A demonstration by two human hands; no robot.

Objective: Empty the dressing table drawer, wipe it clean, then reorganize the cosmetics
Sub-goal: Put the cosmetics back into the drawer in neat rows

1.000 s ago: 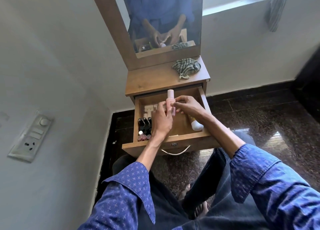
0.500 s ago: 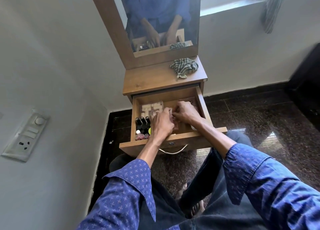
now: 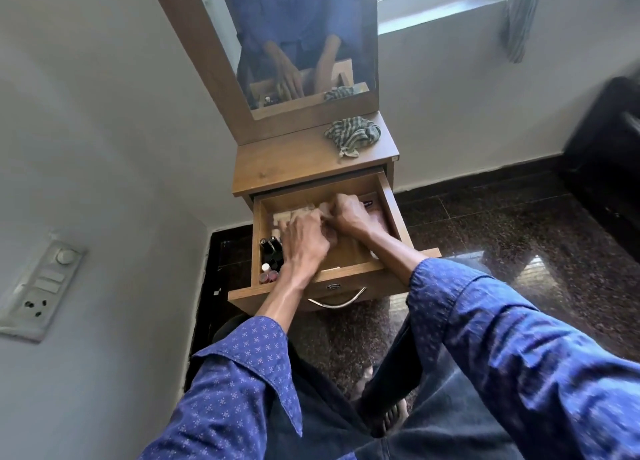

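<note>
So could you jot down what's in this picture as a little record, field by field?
drawer: pulled open, light wood
left hand: down in the drawer, fingers hidden
right hand: down in the drawer beside it
dark bottles: along the drawer's left wall
small red pots: front left corner
striped cloth: crumpled on the tabletop
mirror: reflects both arms

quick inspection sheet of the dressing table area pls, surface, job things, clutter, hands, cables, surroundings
surface: wooden dressing table top, bare apart from one cloth
job's things: drawer pulled open; dark bottles and small red-capped items along its left side; pale boxes at the back
clutter: striped cloth crumpled on the top
grippers: left hand and right hand both inside the drawer, fingers curled; what they hold is hidden
cables: nothing seen
surroundings: mirror, wall switch panel, dark polished floor
</note>
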